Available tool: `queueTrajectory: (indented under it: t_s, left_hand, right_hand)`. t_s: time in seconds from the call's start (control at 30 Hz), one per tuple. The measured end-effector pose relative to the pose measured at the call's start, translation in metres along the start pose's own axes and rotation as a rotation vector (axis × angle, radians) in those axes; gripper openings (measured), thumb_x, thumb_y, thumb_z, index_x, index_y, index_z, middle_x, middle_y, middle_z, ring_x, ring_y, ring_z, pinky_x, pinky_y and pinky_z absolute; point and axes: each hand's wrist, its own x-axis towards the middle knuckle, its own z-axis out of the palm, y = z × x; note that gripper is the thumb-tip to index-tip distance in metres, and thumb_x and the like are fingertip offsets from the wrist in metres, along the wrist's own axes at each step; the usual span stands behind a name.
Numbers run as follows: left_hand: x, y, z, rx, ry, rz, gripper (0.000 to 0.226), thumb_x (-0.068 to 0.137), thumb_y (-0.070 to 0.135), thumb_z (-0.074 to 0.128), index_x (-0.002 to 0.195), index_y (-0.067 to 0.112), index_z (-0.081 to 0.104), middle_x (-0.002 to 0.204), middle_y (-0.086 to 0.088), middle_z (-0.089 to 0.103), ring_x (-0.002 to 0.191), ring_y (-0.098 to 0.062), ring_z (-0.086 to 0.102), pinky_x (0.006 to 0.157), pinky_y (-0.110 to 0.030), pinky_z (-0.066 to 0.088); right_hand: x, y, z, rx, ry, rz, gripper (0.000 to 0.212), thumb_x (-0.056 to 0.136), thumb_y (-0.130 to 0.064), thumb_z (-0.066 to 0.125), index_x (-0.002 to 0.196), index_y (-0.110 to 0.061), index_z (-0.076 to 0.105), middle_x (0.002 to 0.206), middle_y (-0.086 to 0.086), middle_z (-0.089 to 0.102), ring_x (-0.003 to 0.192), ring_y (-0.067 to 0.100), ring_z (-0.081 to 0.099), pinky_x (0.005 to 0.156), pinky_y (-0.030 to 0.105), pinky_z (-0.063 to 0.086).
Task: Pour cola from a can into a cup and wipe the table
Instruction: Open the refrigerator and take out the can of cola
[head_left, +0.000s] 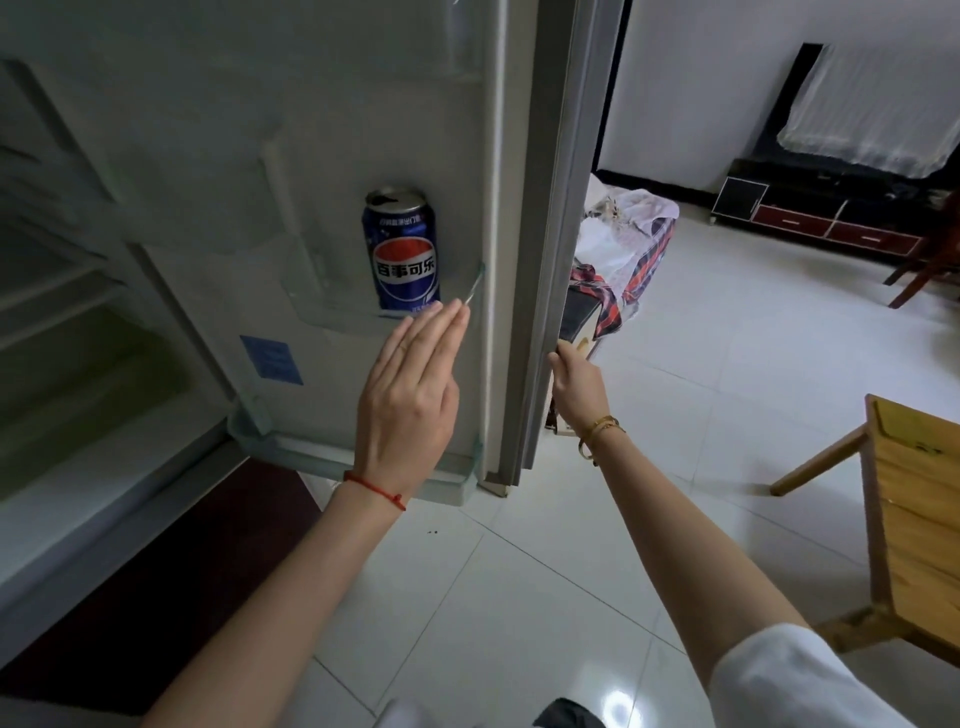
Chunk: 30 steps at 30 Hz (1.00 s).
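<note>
A blue cola can (404, 249) stands upright in a clear shelf (470, 291) on the inside of the open fridge door (363, 130); its top looks opened. My left hand (410, 384) is stretched out flat, fingers straight and together, with the fingertips just below the can at the shelf's front wall. My right hand (576, 384) grips the outer edge of the fridge door, fingers curled behind it. No cup or cloth is in view.
The fridge interior (78, 338) with its shelves lies to the left. A wooden table (914, 519) stands at the right edge. Beyond the door are a pile of clothes (623, 249), a dark TV cabinet (821, 218) and a white tiled floor (727, 364).
</note>
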Motion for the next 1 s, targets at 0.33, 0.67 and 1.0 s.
queueTrajectory:
  t_s: [0.33,0.67,1.0]
  left_hand:
    - [0.037,0.013,0.048,0.069,0.0,-0.101,0.053,0.092,-0.002,0.053,0.144,0.004,0.043,0.15,-0.009,0.045,0.141,-0.02,0.039,0.119,-0.038,0.028]
    - [0.074,0.028,0.098,0.154,0.039,-0.25,0.049,0.097,0.006,0.042,0.146,0.005,0.041,0.152,-0.008,0.042,0.143,-0.017,0.035,0.121,-0.038,0.025]
    - [0.118,0.029,0.102,0.187,0.254,-0.487,0.051,0.092,0.009,0.053,0.143,0.007,0.045,0.145,-0.006,0.049,0.133,-0.019,0.046,0.117,-0.037,0.03]
  right_hand:
    - [0.071,0.024,0.001,0.131,-0.089,-0.091,0.015,0.101,-0.017,0.038,0.094,-0.018,0.051,0.076,-0.006,0.054,0.066,0.005,0.049,0.057,0.024,0.036]
    - [0.141,0.035,-0.009,0.19,-0.306,-0.138,0.016,0.102,-0.017,0.037,0.094,-0.013,0.051,0.09,0.006,0.057,0.078,0.019,0.053,0.071,0.031,0.039]
    - [0.191,0.041,-0.005,0.224,-0.437,-0.12,0.032,0.101,-0.018,0.039,0.13,-0.013,0.051,0.116,0.008,0.063,0.105,0.023,0.061,0.096,0.043,0.049]
